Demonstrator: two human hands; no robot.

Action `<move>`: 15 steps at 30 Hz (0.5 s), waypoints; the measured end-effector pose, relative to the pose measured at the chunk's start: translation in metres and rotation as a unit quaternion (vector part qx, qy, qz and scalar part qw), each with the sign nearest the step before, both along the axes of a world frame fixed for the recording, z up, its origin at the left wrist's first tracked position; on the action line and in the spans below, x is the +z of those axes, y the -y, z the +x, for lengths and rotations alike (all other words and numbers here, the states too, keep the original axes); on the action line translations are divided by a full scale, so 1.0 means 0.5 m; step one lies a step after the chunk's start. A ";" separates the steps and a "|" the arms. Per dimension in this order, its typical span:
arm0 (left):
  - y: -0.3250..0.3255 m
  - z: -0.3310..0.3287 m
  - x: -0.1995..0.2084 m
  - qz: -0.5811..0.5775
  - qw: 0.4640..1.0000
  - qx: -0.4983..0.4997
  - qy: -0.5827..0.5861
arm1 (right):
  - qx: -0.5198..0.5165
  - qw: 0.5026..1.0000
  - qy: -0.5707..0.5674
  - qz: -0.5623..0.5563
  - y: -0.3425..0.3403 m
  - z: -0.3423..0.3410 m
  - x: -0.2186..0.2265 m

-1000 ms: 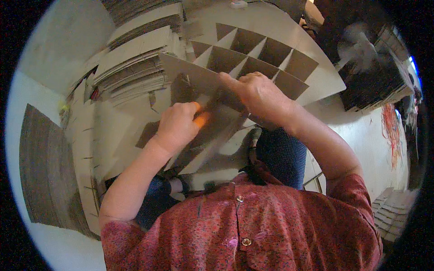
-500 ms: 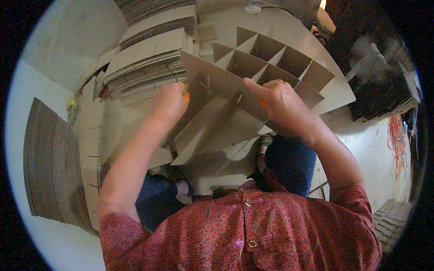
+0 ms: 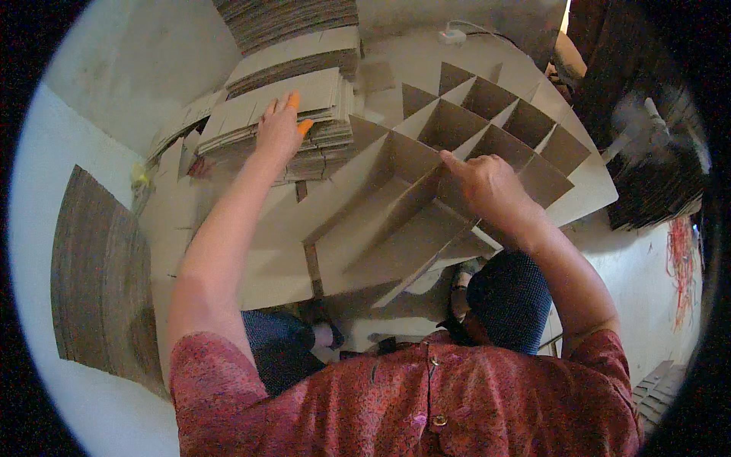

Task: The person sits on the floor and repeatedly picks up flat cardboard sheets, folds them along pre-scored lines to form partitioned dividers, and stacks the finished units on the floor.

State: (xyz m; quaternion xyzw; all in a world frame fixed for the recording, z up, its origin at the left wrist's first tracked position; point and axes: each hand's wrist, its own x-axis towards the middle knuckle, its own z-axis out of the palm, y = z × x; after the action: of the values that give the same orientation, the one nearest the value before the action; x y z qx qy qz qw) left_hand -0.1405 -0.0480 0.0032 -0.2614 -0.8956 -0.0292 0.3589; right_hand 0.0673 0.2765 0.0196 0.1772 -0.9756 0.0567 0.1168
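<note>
A brown cardboard divider grid (image 3: pixel 453 123) of interlocked strips stands on the pale tabletop (image 3: pixel 259 263) in front of me. Its square cells are at the far right, and longer loose panel ends stretch toward my knees. My right hand (image 3: pixel 495 185) grips the grid near its middle, one digit straight along a strip edge and the other fingers curled; part of the grip is hidden. To the left, my left hand (image 3: pixel 279 135) lies with fingers stretched out on a stack of slotted cardboard strips (image 3: pixel 236 114). Orange coverings show on some of its digits.
Further cardboard stacks (image 3: pixel 293 57) rise behind the near one. A tall stack of cardboard sheets (image 3: pixel 99 274) stands at the far left. Dark bundled sheets (image 3: pixel 659 186) and red strings (image 3: pixel 683 266) are at the right. A white plug with a cable (image 3: pixel 452 36) lies at the back.
My left hand has left the near cardboard panel and reached up and away onto the strip stack. The panel now sits lower, in line with the grid. My right hand stays at the grid.
</note>
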 end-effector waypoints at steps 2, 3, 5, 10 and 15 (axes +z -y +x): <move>0.016 -0.045 -0.007 -0.028 0.998 -0.048 0.000 | -0.011 1.000 -0.017 0.005 -0.004 -0.002 -0.004; 0.014 -0.055 0.001 0.003 0.996 -0.049 0.076 | -0.010 1.000 -0.024 -0.007 -0.013 0.004 -0.013; 0.013 -0.068 0.024 0.063 0.970 -0.052 0.227 | 0.010 0.995 -0.094 -0.043 -0.014 0.021 -0.012; 0.053 -0.012 0.082 0.217 0.956 -0.049 0.192 | 0.210 0.914 -0.129 -0.323 0.096 0.159 0.140; -0.022 0.153 0.107 0.284 0.944 -0.153 0.065 | 0.321 0.879 -0.030 -0.352 0.142 0.339 0.162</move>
State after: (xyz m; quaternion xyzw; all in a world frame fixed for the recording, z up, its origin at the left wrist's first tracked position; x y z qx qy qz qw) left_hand -0.0638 -0.0370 0.0566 -0.2800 -0.8208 -0.3533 0.3509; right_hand 0.2368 0.2054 0.1005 0.4290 -0.7770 0.4257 0.1762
